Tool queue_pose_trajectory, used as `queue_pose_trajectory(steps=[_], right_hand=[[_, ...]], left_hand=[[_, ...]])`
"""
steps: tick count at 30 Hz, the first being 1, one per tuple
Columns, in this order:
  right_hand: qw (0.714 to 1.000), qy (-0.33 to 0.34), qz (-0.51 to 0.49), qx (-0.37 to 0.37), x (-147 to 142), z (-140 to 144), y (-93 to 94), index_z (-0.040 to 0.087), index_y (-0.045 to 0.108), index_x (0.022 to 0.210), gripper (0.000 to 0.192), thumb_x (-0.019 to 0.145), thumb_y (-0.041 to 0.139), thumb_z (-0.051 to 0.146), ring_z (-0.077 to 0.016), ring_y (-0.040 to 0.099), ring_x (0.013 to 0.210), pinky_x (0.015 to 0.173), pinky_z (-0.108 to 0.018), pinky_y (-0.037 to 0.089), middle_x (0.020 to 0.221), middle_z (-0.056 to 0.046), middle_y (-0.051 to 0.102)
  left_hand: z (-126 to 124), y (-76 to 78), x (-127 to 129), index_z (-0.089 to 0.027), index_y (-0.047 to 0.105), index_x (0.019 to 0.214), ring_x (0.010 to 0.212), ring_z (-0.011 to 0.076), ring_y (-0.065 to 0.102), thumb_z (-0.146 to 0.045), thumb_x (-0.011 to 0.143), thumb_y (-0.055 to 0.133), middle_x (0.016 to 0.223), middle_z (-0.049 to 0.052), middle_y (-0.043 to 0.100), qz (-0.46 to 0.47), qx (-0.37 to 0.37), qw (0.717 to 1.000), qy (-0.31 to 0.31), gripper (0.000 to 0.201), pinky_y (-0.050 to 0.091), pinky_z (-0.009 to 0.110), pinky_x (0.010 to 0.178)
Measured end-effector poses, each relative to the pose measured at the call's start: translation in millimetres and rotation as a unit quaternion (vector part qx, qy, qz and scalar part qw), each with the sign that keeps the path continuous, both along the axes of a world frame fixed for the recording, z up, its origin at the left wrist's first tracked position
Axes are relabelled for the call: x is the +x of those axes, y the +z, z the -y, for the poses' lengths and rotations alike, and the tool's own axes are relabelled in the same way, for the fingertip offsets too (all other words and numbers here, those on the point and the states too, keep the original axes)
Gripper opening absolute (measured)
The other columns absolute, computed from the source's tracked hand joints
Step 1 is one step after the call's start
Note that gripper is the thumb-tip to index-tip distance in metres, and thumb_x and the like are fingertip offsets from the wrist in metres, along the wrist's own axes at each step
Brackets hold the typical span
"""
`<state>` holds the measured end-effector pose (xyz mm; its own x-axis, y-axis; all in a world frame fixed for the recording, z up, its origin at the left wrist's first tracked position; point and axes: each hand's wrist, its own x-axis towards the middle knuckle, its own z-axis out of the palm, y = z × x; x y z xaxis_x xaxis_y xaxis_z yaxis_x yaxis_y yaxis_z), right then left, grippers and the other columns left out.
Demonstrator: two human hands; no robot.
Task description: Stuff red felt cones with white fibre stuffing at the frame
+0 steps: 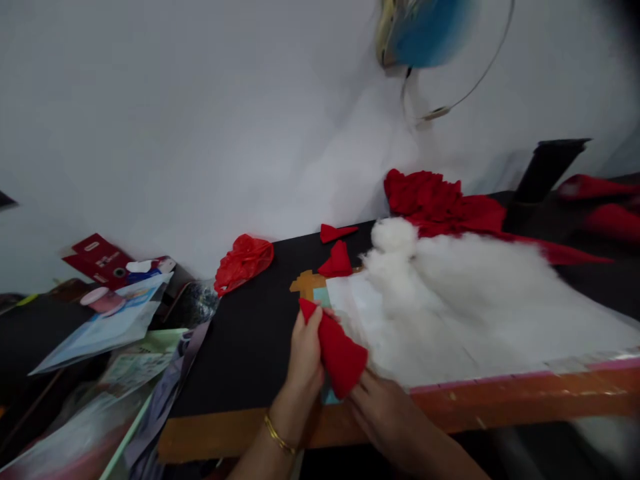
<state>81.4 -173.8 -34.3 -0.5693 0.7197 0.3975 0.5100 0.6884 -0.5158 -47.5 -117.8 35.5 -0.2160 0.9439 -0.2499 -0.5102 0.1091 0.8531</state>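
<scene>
Red felt cone (pixel 339 352) held by left hand (pixel 304 360), right hand (pixel 383 407); no writing legible.

A plain red felt cone (pixel 340 357) sits against a black-topped counter (pixel 250 347) with an orange edge, beside fluffy white stuffing fibre (pixel 475 300).

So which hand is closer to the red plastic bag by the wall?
Left. The left hand holds the red felt cone below and right of the red plastic bag; the right hand sits farther right.
</scene>
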Motion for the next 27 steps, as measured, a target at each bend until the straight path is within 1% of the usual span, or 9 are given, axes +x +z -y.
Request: queue_pose_trajectory(steps=[3,6,9,13,16,18,22,25,27], right_hand=[[0.997,-0.058,-0.009,0.053,33.3,-7.2,6.6,0.027,0.06,0.122,0.04,0.092,0.039,0.011,-0.0214,0.065,0.104,0.084,-0.035,0.058,0.117,-0.008,0.068],[0.974,-0.212,-0.009,0.077,76.4,-38.4,15.4,0.026,0.052,0.132,0.043,0.091,0.046,0.018,-0.0252,0.058,0.117,0.087,-0.038,0.057,0.129,-0.011,0.06],[0.953,-0.294,0.055,0.054,106.9,-87.0,19.9,0.017,0.042,0.14,0.063,0.08,0.057,0.019,-0.0337,0.046,0.129,0.084,-0.041,0.055,0.146,-0.018,0.042],[0.951,-0.291,0.101,-0.019,108.6,-130.9,20.8,0.011,0.062,0.109,0.037,0.074,0.049,0.009,-0.0245,0.065,0.092,0.076,-0.032,0.051,0.103,-0.015,0.068],[0.954,-0.282,0.096,-0.025,93.1,-124.0,24.7,0.014,0.064,0.085,0.019,0.076,0.047,0.012,-0.0192,0.064,0.07,0.065,-0.028,0.047,0.075,-0.006,0.067],[0.964,-0.257,0.059,-0.041,85.2,-107.4,30.2,0.017,0.063,0.083,0.017,0.079,0.047,0.016,-0.0178,0.063,0.065,0.062,-0.027,0.046,0.072,-0.004,0.067],[0.978,-0.191,-0.038,-0.08,91.0,-89.9,45.6,0.02,0.066,0.096,0.023,0.087,0.044,0.02,-0.016,0.063,0.065,0.063,-0.026,0.05,0.081,-0.003,0.07],[0.978,-0.207,-0.014,0.024,109.5,-108.3,51.5,0.021,0.062,0.116,0.036,0.086,0.043,0.013,-0.0209,0.064,0.096,0.083,-0.034,0.052,0.118,-0.01,0.066],[0.979,-0.171,0.07,0.082,119.4,-128.5,48.7,0.022,0.059,0.124,0.048,0.081,0.046,0.006,-0.0263,0.052,0.12,0.098,-0.044,0.044,0.137,-0.01,0.053]], left_hand=[[-26.2,-10.2,-27.5,-0.017,0.058,0.107,0.09,0.0222,0.065,-0.03,0.068,0.077,0.101,0.009,0.067,-0.13,-0.008,0.991,-0.034,0.045,0.05,0.034,0.081],[-40.2,-20.5,-42.3,-0.019,0.053,0.121,0.129,0.0293,0.046,-0.021,0.066,0.076,0.137,0.015,0.051,-0.286,0.046,0.957,0.032,0.06,0.035,0.039,0.106],[-44.3,-20.3,-30.5,-0.021,0.057,0.119,0.129,0.0282,0.043,-0.017,0.068,0.071,0.136,0.012,0.051,-0.366,0.126,0.922,0.005,0.053,0.033,0.039,0.107],[-46.4,-18.0,12.9,-0.023,0.064,0.114,0.089,0.0209,0.059,-0.013,0.068,0.066,0.114,0.009,0.062,-0.366,0.168,0.891,-0.207,0.047,0.046,0.034,0.082],[-56.1,-24.1,36.6,-0.027,0.055,0.131,0.08,0.0181,0.058,-0.01,0.066,0.066,0.127,0.01,0.055,-0.371,0.206,0.867,-0.263,0.068,0.047,0.034,0.079],[-65.1,-29.4,42.3,-0.027,0.058,0.128,0.089,0.0214,0.059,-0.009,0.066,0.064,0.124,0.009,0.058,-0.406,0.252,0.829,-0.291,0.064,0.045,0.035,0.085],[-76.9,-35.9,38.0,-0.022,0.071,0.097,0.095,0.0268,0.059,-0.005,0.067,0.055,0.095,0.007,0.067,-0.501,0.283,0.746,-0.337,0.037,0.044,0.038,0.088],[-76.8,-35.7,31.0,-0.02,0.069,0.099,0.096,0.0271,0.06,-0.004,0.066,0.052,0.097,0.008,0.066,-0.538,0.264,0.725,-0.339,0.04,0.044,0.04,0.09],[-74.4,-34.4,27.5,-0.019,0.066,0.104,0.101,0.0257,0.059,-0.005,0.067,0.052,0.102,0.008,0.065,-0.568,0.259,0.7,-0.348,0.042,0.044,0.039,0.093]])
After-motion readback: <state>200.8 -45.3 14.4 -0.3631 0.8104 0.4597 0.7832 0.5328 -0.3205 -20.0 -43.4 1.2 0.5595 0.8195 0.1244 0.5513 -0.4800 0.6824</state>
